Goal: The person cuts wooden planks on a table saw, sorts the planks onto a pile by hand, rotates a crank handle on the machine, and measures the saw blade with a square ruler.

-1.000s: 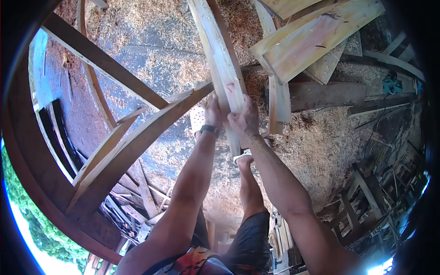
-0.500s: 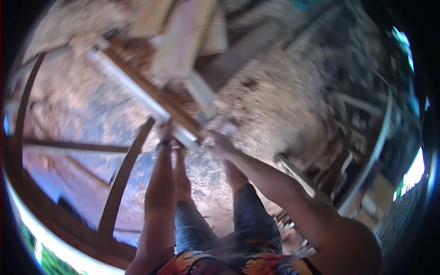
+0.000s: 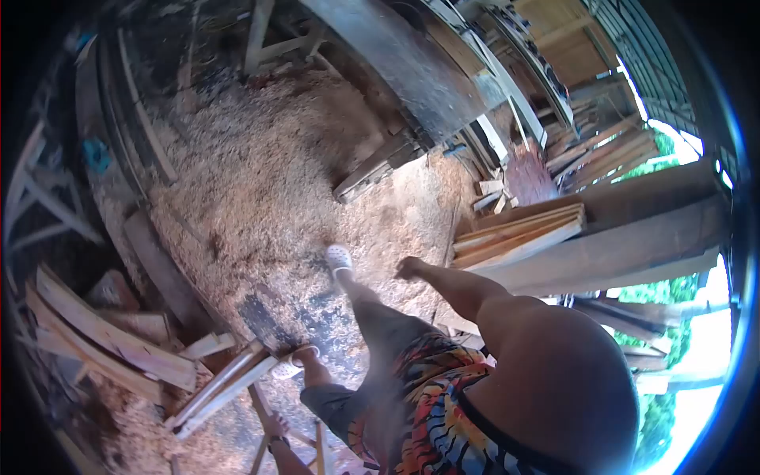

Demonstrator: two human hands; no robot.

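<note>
My left hand point(image 3: 275, 426) is low in the view, against a dark narrow timber point(image 3: 260, 402); its fingers are too small and blurred to tell their grip. Out to the right, my right hand point(image 3: 409, 269) hangs over the shavings with its fingers curled and nothing visible in them. Two long narrow wood pieces point(image 3: 220, 389) lie side by side near my left foot, touched by neither hand.
Pale boards point(image 3: 119, 336) lie at the left. A large slab point(image 3: 396, 67) stands on supports at the top. Stacked boards point(image 3: 518, 237) rest by a wide plank point(image 3: 602, 245) at right. Wood shavings point(image 3: 277, 166) cover the floor.
Both hands have come off the long wood piece and moved apart. The view has swung round to the right, bringing the large slab and stacked boards into sight.
</note>
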